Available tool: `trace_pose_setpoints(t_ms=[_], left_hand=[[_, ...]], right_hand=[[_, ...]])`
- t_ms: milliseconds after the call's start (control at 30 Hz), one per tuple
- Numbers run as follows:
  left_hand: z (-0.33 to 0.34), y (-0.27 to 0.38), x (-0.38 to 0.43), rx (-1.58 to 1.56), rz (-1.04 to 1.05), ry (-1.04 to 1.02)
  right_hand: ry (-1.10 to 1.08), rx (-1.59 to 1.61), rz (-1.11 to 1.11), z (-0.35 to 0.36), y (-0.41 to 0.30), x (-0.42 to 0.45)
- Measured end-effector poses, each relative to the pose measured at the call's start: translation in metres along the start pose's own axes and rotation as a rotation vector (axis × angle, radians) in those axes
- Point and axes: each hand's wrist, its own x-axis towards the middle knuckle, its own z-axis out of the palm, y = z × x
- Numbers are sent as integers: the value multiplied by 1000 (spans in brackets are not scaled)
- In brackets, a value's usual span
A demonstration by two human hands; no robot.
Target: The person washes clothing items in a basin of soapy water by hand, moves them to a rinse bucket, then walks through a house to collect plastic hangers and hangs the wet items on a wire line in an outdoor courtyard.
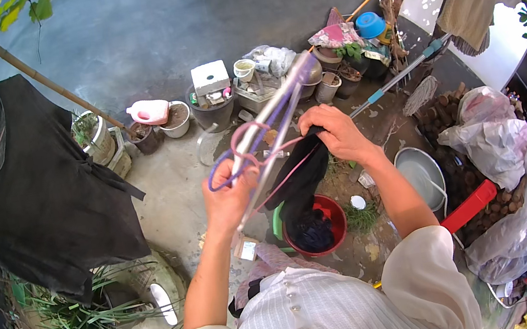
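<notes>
My left hand (229, 193) is closed around several clothes hangers (261, 118), white and purple, blurred and slanting up to the right. A pink hanger or cord is looped among them. In my right hand (336, 132) is the upper end of a dark cloth garment (303, 168), which hangs down towards a red basin (341, 219). Dark wet-looking cloth (315, 234) lies in that basin. A thin pink strand runs from the hangers to the garment near my right fingers. At the left a black top (50, 188) hangs spread out.
Potted plants and tubs, with a pink jug (149, 112), line the wall. To the right stand a metal basin (417, 173), a red plastic piece (470, 206), stacked logs and plastic bags (497, 138). A mop pole (397, 78) slants behind; a bamboo pole (42, 75) rises left.
</notes>
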Motion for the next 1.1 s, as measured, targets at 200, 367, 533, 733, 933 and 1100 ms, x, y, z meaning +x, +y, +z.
trace_pose_setpoints(t_ms=[200,367,533,733,933,1100], left_hand=[[-35,15,19,-88,104,34],[-55,19,21,-102,134,42],[-94,14,22,-58,76,-2],[-134,33,14,-4,114,151],[-124,50,18,34,222,170],[-134,33,31,189,414,220]], right_hand=[[-76,-361,-42,6,-19,32],[-76,-423,-332,12,-19,51],[-56,-178,-210,32,-21,58],[-53,-258,-329,31,-41,79],[-183,-331,-388,19,-66,93],[-194,-313,-350,11,-65,91]])
